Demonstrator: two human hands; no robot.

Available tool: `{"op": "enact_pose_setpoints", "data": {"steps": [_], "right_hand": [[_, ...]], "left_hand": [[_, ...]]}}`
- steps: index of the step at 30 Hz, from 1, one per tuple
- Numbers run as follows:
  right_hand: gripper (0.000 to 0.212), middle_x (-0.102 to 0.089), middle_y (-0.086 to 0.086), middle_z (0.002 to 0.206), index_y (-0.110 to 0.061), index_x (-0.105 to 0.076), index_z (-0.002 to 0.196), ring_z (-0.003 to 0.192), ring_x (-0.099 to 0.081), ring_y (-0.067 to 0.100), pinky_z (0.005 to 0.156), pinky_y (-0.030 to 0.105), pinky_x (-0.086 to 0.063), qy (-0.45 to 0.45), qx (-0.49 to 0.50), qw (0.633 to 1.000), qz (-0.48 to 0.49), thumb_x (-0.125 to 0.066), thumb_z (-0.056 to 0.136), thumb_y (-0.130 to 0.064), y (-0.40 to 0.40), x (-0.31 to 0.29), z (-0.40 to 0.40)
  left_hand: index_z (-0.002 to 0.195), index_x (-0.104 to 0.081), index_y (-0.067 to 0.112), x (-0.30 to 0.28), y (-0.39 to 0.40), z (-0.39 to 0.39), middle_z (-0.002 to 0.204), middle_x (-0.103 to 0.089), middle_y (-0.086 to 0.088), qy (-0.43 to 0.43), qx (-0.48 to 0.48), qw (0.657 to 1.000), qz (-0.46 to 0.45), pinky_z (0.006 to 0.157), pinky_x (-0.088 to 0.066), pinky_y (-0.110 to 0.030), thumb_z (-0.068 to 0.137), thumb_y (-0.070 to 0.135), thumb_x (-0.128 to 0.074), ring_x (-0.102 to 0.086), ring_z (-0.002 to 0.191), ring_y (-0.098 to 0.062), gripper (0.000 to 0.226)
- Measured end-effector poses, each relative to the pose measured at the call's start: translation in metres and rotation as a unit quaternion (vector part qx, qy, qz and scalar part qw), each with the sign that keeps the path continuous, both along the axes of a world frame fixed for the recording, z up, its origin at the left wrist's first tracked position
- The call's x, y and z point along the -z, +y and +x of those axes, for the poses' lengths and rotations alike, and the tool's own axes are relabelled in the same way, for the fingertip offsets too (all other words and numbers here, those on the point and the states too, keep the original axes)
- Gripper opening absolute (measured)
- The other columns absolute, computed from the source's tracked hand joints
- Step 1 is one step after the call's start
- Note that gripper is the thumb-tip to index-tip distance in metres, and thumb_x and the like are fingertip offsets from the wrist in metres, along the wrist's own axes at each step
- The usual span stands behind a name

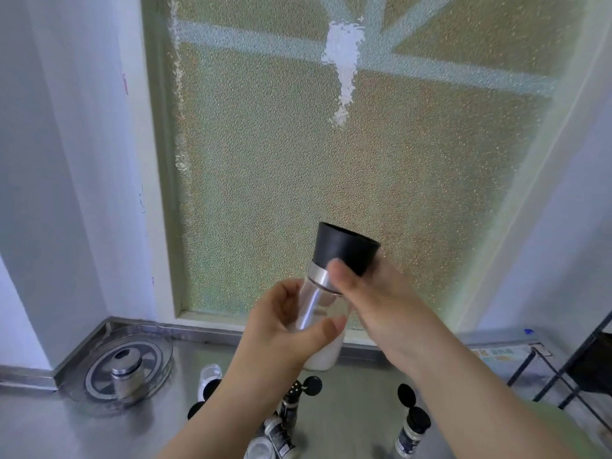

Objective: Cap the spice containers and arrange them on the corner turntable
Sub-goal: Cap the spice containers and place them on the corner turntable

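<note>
I hold a clear glass spice grinder [318, 329] with white grains up in front of the window. My left hand [284, 329] grips its glass body. My right hand [374, 303] is closed on its black cap [344, 248], which sits on the metal collar. A clear round turntable [159, 362] lies in the counter's left corner with one metal-topped jar [126, 371] on it. Several small spice jars stand below my arms: one with an open black flip lid [412, 425], a dark one [289, 405], and a white one [208, 379].
The steel counter [82, 432] runs under a frosted window [331, 177]. A black wire rack [569, 376] stands at the right edge. White walls close in the left corner behind the turntable.
</note>
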State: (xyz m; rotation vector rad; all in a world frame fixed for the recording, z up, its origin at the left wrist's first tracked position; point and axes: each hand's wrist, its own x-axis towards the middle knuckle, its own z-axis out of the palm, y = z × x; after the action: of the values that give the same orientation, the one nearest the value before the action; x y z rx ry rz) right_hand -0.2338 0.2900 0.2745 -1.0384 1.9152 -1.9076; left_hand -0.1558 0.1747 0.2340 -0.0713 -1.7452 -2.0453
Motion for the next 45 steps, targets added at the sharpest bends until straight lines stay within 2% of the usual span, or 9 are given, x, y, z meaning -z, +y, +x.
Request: {"op": "enact_pose_setpoints", "data": {"steps": [3,7,12,19,24,35,38,42,45], "right_hand": [[0.084,-0.059,0.019,0.108,0.003,-0.055,0.117,0.1,-0.057,0.029,0.088,0.039,-0.046,-0.08,-0.115,0.989,-0.05,-0.085,0.055,-0.046,0.007,-0.009,0.0],[0.082,-0.065,0.001,0.083,-0.01,-0.06,0.098,0.083,-0.062,0.016,0.071,0.024,-0.049,-0.021,-0.045,0.998,-0.032,-0.083,0.039,-0.062,0.003,-0.007,0.0],[0.077,-0.061,0.021,0.114,-0.004,-0.058,0.118,0.104,-0.06,0.03,0.092,0.04,-0.047,-0.101,-0.166,0.979,-0.066,-0.085,0.055,-0.04,0.006,-0.015,-0.004],[0.076,-0.061,0.019,0.11,-0.001,-0.051,0.125,0.099,-0.06,0.032,0.089,0.039,-0.048,-0.121,-0.229,0.964,-0.059,-0.079,0.063,-0.037,-0.002,-0.016,-0.007],[0.077,-0.059,0.017,0.108,-0.007,-0.059,0.116,0.104,-0.053,0.032,0.1,0.058,-0.033,-0.117,-0.17,0.976,-0.074,-0.083,0.054,-0.046,-0.009,-0.012,-0.015],[0.07,-0.063,0.016,0.113,-0.008,-0.061,0.116,0.102,-0.06,0.033,0.091,0.044,-0.048,-0.103,-0.266,0.958,-0.018,-0.084,0.057,-0.038,-0.026,-0.015,-0.017],[0.073,-0.066,0.023,0.107,-0.004,-0.064,0.108,0.1,-0.062,0.04,0.092,0.051,-0.049,-0.082,-0.187,0.979,0.0,-0.089,0.048,-0.035,-0.035,-0.014,-0.006],[0.05,-0.073,-0.002,0.082,-0.018,-0.067,0.09,0.079,-0.069,0.01,0.073,0.027,-0.049,0.042,0.038,0.997,0.045,-0.089,0.049,-0.038,-0.053,-0.004,0.011],[0.079,-0.071,0.006,0.091,-0.012,-0.065,0.095,0.092,-0.069,0.019,0.078,0.032,-0.056,-0.007,-0.086,0.995,0.047,-0.083,0.035,-0.061,-0.052,-0.005,0.009]], "left_hand": [[0.095,-0.064,0.008,-0.001,-0.001,0.0,0.088,-0.072,-0.004,-0.001,0.054,0.998,0.038,0.067,-0.05,-0.02,0.049,0.028,-0.076,-0.066,0.079,-0.015,0.051],[0.095,-0.063,0.007,-0.002,0.0,-0.001,0.089,-0.071,-0.006,0.005,0.06,0.997,0.043,0.068,-0.051,-0.021,0.05,0.027,-0.077,-0.066,0.08,-0.015,0.051],[0.098,-0.064,0.007,-0.005,-0.002,-0.001,0.092,-0.071,-0.008,0.002,0.065,0.996,0.055,0.071,-0.05,-0.023,0.05,0.028,-0.075,-0.065,0.082,-0.017,0.053],[0.09,-0.068,0.007,-0.01,-0.007,0.004,0.083,-0.071,-0.007,-0.003,0.1,0.985,0.139,0.055,-0.051,-0.02,0.046,0.024,-0.073,-0.065,0.068,-0.014,0.047],[0.092,-0.067,0.007,-0.01,-0.012,0.005,0.083,-0.07,-0.006,-0.015,0.096,0.986,0.133,0.057,-0.051,-0.019,0.046,0.025,-0.073,-0.064,0.069,-0.013,0.049],[0.095,-0.067,0.006,-0.005,-0.032,0.013,0.083,-0.069,-0.008,-0.032,0.141,0.981,0.128,0.06,-0.052,-0.024,0.039,0.038,-0.087,-0.063,0.069,-0.017,0.068],[0.092,-0.065,0.011,-0.005,-0.038,0.015,0.08,-0.068,-0.008,-0.025,0.076,0.993,0.083,0.066,-0.05,-0.035,0.047,0.031,-0.082,-0.062,0.071,-0.025,0.052],[0.095,-0.064,0.017,0.002,-0.046,0.014,0.092,-0.072,-0.004,-0.035,-0.097,0.993,-0.066,0.07,-0.052,-0.019,0.053,0.035,-0.076,-0.066,0.085,-0.016,0.047],[0.09,-0.067,0.011,0.004,-0.048,0.019,0.087,-0.068,-0.018,-0.03,0.009,1.0,0.001,0.075,-0.047,-0.042,0.056,0.033,-0.074,-0.062,0.081,-0.032,0.042]]}}
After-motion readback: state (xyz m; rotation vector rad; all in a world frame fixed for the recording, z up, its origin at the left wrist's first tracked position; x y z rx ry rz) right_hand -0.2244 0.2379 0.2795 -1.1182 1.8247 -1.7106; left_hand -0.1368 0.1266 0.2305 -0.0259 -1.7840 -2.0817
